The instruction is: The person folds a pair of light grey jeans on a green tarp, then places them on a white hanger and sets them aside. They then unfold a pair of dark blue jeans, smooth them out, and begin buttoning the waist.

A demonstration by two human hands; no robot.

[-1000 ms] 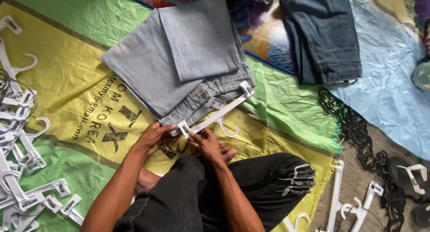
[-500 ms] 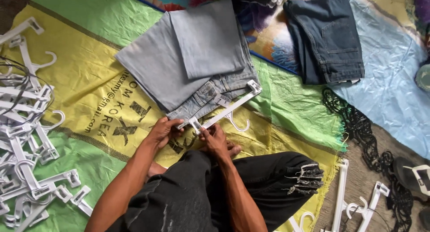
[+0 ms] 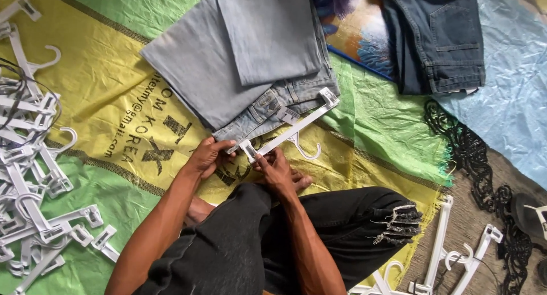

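A folded pair of light grey-blue jeans [image 3: 239, 61] lies on a yellow and green printed sheet [image 3: 102, 107], waistband toward me. Along that waistband runs a white plastic clip hanger [image 3: 293, 127], its hook pointing toward me. My left hand [image 3: 212, 155] grips the waistband corner beside the hanger's left clip. At that same left end my right hand [image 3: 276, 167] holds the hanger bar and clip. The right clip sits on the far waistband corner. My legs in black ripped trousers [image 3: 319, 238] fill the foreground.
A heap of white clip hangers [image 3: 34, 175] lies at the left edge. More white hangers [image 3: 456, 255] lie at the lower right, beside a black cord [image 3: 473, 158]. Folded dark blue jeans [image 3: 439, 38] rest at the upper right on a light blue sheet [image 3: 513, 95].
The view has shifted slightly, so the jeans and hanger sit a little lower right. Both hands stay at the hanger's left clip with little visible movement.
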